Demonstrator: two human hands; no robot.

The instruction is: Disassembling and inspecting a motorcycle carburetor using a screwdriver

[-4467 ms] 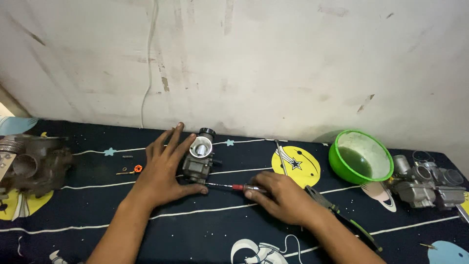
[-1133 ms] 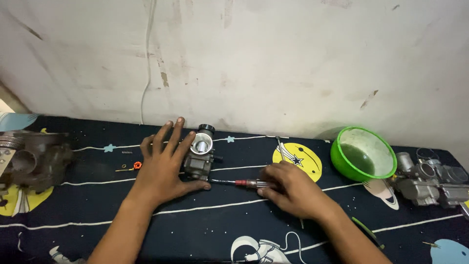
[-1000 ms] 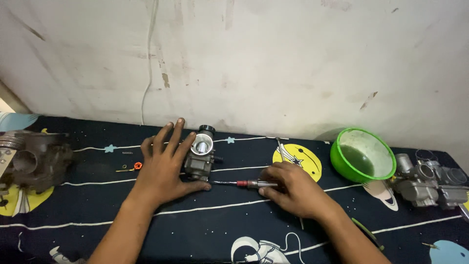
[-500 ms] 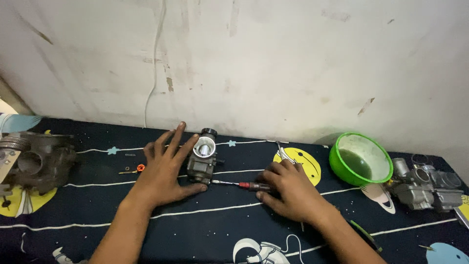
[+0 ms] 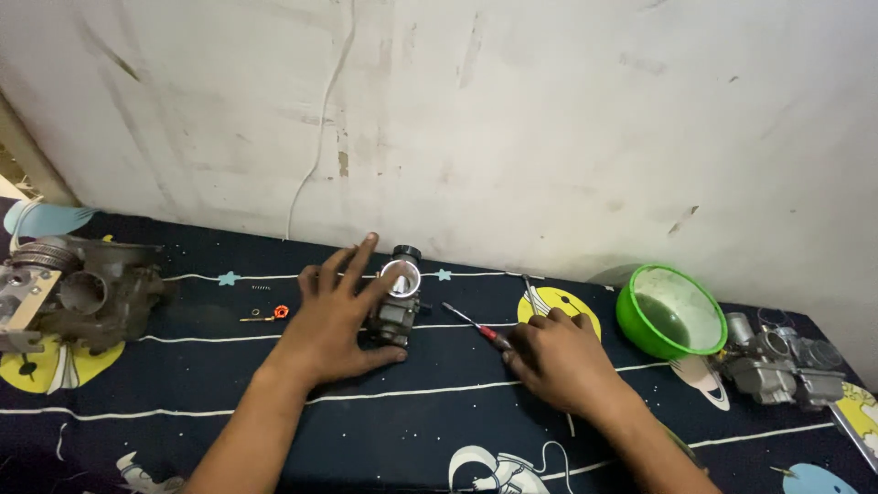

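A: What is nearest the camera?
B: Two bare forearms over a desk (image 5: 412, 430) under a dark cloth printed with stars and astronauts. The right hand (image 5: 560, 359) lies palm down, its fingers curled together around the red handle of a screwdriver (image 5: 477, 327), whose thin shaft points away to the left and ends just short of the carburetor.

A: And the left?
B: The left hand (image 5: 337, 316) has its fingers spread apart and rests flat against the left side of a small grey carburetor (image 5: 397, 300). That stands upright on the desk between the two hands, its round shiny mouth facing up.

A: What lies beyond?
B: Just left of the left hand sits a small orange part (image 5: 281, 312) with a thin brass piece beside it. Far left is a bulky grey engine part (image 5: 78, 295). To the right stands a green bowl (image 5: 642, 323) near the wall, and beside it a second carburetor (image 5: 779, 371). A scuffed white wall (image 5: 512, 119) closes the back.
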